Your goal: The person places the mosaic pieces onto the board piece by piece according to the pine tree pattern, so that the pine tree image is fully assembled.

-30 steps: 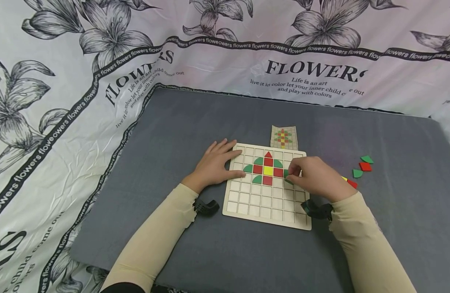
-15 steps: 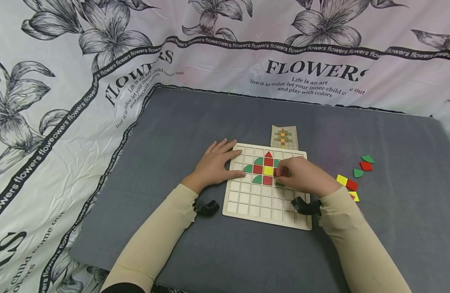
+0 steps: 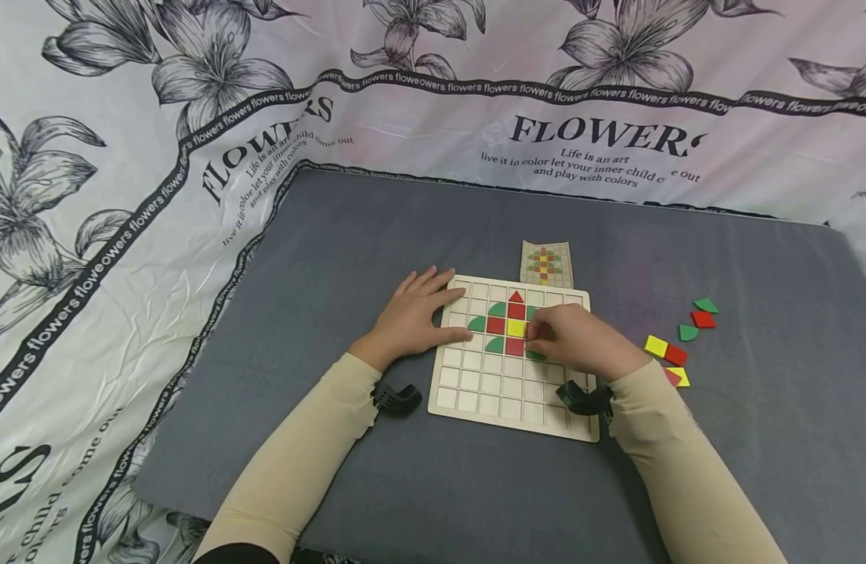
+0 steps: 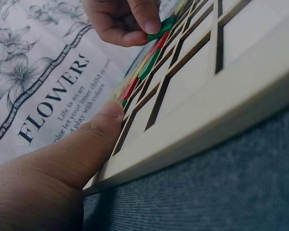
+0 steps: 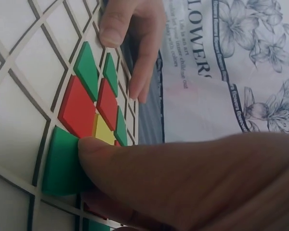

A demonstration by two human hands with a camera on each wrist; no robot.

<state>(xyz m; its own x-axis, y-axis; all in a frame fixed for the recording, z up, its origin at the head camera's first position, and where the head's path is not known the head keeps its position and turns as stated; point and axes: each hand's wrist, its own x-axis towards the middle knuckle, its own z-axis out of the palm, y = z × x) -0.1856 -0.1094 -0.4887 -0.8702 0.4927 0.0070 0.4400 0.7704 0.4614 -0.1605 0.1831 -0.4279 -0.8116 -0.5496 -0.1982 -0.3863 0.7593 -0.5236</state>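
A wooden grid board [image 3: 489,389] lies on the table, with red, yellow and green tiles set in its upper cells. My left hand [image 3: 413,323] rests at the board's left edge with fingers spread; in the left wrist view its thumb [image 4: 94,139] lies on the rim. Over the pattern, my right hand [image 3: 581,338] pinches a green quarter-round tile [image 5: 62,163] by thumb and fingers. That tile sits at a cell right of the lower red square [image 3: 515,347], slightly tilted in the left wrist view. My right hand hides some tiles behind it.
A small pattern card [image 3: 546,265] lies behind the board, showing a similar coloured figure. To the right are several loose tiles, among them a red one [image 3: 703,319], a green one [image 3: 688,333] and a yellow one [image 3: 655,345]. Flower-printed cloth [image 3: 433,125] stands beyond the grey table [image 3: 376,501].
My right hand has moved left across the board with the green tile, to beside the lower red square. Loose yellow and red tiles at right came into view. My left hand has stayed put.
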